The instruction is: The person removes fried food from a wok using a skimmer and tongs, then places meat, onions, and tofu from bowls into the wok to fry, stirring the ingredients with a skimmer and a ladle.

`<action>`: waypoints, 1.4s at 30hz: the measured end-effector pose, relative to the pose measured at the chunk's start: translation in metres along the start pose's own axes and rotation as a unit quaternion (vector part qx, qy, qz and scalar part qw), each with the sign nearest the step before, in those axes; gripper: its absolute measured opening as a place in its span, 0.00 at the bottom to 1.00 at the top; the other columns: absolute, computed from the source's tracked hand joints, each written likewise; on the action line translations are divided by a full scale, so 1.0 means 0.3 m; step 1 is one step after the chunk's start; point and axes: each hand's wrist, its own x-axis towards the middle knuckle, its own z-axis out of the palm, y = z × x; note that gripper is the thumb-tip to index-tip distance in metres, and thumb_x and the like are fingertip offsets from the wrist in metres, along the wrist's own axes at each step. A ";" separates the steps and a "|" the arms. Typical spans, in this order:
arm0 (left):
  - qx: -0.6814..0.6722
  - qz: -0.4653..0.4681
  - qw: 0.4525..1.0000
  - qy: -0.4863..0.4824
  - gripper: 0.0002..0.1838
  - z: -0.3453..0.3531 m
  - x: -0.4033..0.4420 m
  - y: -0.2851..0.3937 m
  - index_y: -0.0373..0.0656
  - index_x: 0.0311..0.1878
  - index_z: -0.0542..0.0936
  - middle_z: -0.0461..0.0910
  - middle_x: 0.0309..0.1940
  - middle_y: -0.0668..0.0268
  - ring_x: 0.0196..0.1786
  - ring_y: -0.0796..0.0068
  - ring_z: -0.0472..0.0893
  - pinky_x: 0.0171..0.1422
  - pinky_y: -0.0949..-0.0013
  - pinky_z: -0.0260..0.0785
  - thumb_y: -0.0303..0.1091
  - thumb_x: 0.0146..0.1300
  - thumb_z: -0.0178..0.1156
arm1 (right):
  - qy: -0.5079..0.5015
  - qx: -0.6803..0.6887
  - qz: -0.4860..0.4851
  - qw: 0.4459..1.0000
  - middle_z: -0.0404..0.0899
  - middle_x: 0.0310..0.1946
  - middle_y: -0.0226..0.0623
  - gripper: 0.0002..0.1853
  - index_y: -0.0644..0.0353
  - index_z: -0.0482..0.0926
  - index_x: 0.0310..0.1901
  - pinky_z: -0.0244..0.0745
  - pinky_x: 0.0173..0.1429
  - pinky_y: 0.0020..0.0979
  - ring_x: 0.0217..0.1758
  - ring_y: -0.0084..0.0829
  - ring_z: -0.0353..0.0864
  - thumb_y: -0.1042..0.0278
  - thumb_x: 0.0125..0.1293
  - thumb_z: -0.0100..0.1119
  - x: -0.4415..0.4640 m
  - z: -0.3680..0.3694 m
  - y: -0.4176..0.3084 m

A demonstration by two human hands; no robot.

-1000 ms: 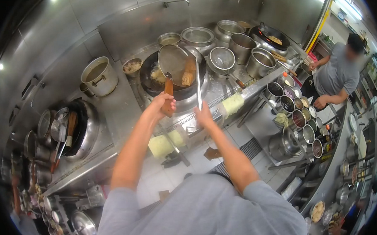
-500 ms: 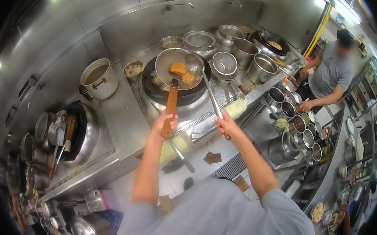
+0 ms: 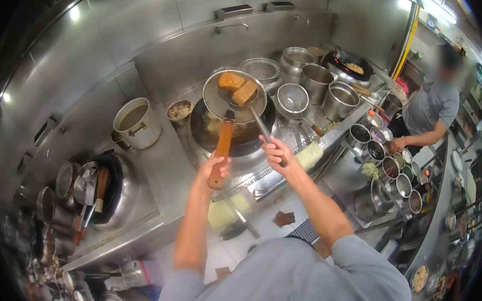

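Observation:
My left hand is closed around the wooden handle of a wide mesh strainer, held above a dark wok on the range. Two golden-brown fried blocks, perhaps tofu, lie in it: one block at the back, the other block nearer and to the right. With my right hand I grip the long metal handle of a ladle. Its head reaches into the strainer by the near block and is mostly hidden. Some liquid and pale pieces show in the wok below.
Left of the wok stand a bowl of chopped food and a tall pot. Several pots and a smaller strainer crowd the right. A co-worker reaches over containers. Folded cloths lie along the range's front edge.
The ladle's head has moved from the strainer's right rim inward to the blocks, and my right hand has shifted left and up. The blocks have turned. The co-worker's arms have moved.

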 end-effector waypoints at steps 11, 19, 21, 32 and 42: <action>0.011 0.011 0.997 0.069 0.27 -0.046 -0.156 -0.064 0.50 0.65 0.60 0.71 0.37 0.57 0.23 0.77 0.69 0.22 0.76 0.66 0.24 0.62 0.52 | -0.019 0.108 0.022 0.994 0.65 0.24 0.26 0.16 0.66 0.73 0.55 0.60 0.13 0.19 0.13 0.12 0.62 0.63 0.75 0.45 -0.044 -0.091 0.131; 0.178 0.010 0.972 0.154 0.28 0.074 -0.203 -0.077 0.50 0.65 0.58 0.71 0.36 0.59 0.23 0.76 0.69 0.22 0.71 0.67 0.25 0.61 0.51 | 0.042 -0.005 0.015 0.999 0.63 0.23 0.23 0.17 0.61 0.73 0.57 0.61 0.13 0.18 0.13 0.10 0.60 0.60 0.75 0.44 -0.051 -0.038 0.162; 0.160 0.005 0.977 0.143 0.29 0.068 -0.210 -0.032 0.50 0.65 0.57 0.71 0.35 0.59 0.23 0.76 0.69 0.22 0.72 0.67 0.25 0.61 0.51 | -0.005 0.048 0.051 0.998 0.63 0.24 0.24 0.20 0.63 0.70 0.60 0.61 0.13 0.19 0.13 0.10 0.60 0.59 0.76 0.44 -0.073 -0.036 0.159; 0.000 0.007 0.997 0.076 0.26 0.033 -0.262 0.009 0.45 0.64 0.60 0.70 0.41 0.53 0.23 0.77 0.68 0.22 0.75 0.67 0.25 0.62 0.52 | -0.106 0.233 0.059 0.965 0.61 0.27 0.31 0.24 0.62 0.58 0.69 0.65 0.14 0.25 0.15 0.17 0.64 0.58 0.78 0.33 -0.116 -0.132 0.288; -0.146 -0.063 0.987 0.013 0.11 -0.131 0.004 -0.100 0.23 0.48 0.68 0.65 0.22 0.71 0.20 0.86 0.63 0.21 0.81 0.60 0.24 0.68 0.49 | -0.183 0.181 -0.017 0.966 0.62 0.25 0.26 0.25 0.53 0.53 0.72 0.65 0.12 0.23 0.14 0.14 0.64 0.58 0.77 0.36 -0.535 0.024 0.260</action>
